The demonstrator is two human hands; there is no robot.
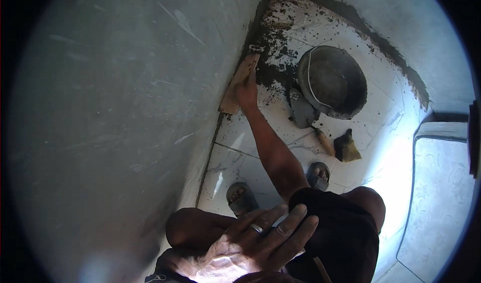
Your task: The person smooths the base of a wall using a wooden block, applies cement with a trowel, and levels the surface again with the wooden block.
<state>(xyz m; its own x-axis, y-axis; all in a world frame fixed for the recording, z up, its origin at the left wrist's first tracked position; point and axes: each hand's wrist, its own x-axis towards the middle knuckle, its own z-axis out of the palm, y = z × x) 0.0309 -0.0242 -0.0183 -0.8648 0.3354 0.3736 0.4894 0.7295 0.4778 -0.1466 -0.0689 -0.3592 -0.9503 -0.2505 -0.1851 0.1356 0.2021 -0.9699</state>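
Note:
My right hand (246,94) reaches forward and down to the foot of the left wall, closed on a flat wooden board (230,100). The board lies along the joint between wall and floor, beside a patch of dark, crumbly mortar (273,50). Close to me, my left hand (253,238) hovers over my lap with its fingers stretched and apart; a ring shows on it, and its palm side is hidden. Right of the board stands a dark round bucket (343,80) with a wire handle. A trowel (303,110) rests against its near side, its wooden handle pointing toward me.
A yellowish and dark scrap (347,147), perhaps sponge, lies by the trowel handle. The grey wall (125,107) rises close on the left. Dark mortar edges the far wall (396,57). A pale patterned, mattress-like slab (441,183) stands at right. My sandalled feet (242,198) are on the white tiles.

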